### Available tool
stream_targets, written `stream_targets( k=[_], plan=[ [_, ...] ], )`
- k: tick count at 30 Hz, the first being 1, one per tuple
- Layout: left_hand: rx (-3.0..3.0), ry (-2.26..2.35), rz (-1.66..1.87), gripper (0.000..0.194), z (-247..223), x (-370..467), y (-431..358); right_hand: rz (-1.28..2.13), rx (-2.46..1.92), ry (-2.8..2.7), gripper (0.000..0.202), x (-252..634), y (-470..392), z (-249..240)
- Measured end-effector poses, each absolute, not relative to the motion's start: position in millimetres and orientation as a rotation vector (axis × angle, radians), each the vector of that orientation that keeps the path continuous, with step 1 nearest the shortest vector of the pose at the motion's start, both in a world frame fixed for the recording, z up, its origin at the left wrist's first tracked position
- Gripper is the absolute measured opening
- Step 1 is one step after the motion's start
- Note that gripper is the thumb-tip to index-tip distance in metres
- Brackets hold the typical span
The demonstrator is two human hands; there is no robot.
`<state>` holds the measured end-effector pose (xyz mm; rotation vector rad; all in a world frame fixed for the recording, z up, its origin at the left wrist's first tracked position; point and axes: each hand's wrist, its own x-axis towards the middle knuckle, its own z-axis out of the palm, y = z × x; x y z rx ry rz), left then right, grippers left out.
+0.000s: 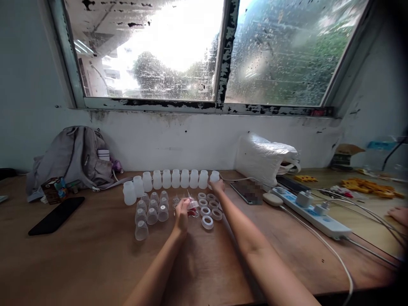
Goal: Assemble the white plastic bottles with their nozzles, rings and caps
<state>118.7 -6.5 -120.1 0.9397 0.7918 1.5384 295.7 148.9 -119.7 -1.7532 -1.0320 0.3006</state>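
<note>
Bottle point(214, 175), rightmost of ten toward the back of the table point(79, 263), is grasped by the right hand point(217, 187), and a sideways slip could topple its neighbour point(203, 180), while the left hand point(182, 211), pinching a clear piece point(194, 204), could scatter the rings point(207, 227) if it swings right

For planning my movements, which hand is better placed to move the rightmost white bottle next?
The right hand, I think: it is at that bottle, while the left hand is farther off, nearer the frosted cups.
</note>
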Motion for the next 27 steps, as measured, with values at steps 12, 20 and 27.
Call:
stream_targets(
  k=[12, 20, 27],
  plan=[
    [0.914, 0.782, 1.849, 0.028, -114.3, 112.0, -9.4, 0.026, -1.192, -1.575, 0.039, 235.8, 17.1, -98.8],
    [0.874, 0.901, 1.973, 0.030, -114.1, 96.2, -2.6, -0.056, -1.071, -1.803, 0.037, 217.8, -7.1, -130.9],
    [1.018, 0.954, 1.901, 0.022, -119.2, 102.0, -1.7, -0.164, -1.060, -1.777, 0.040, 238.0, -5.2, -124.9]
  ],
)
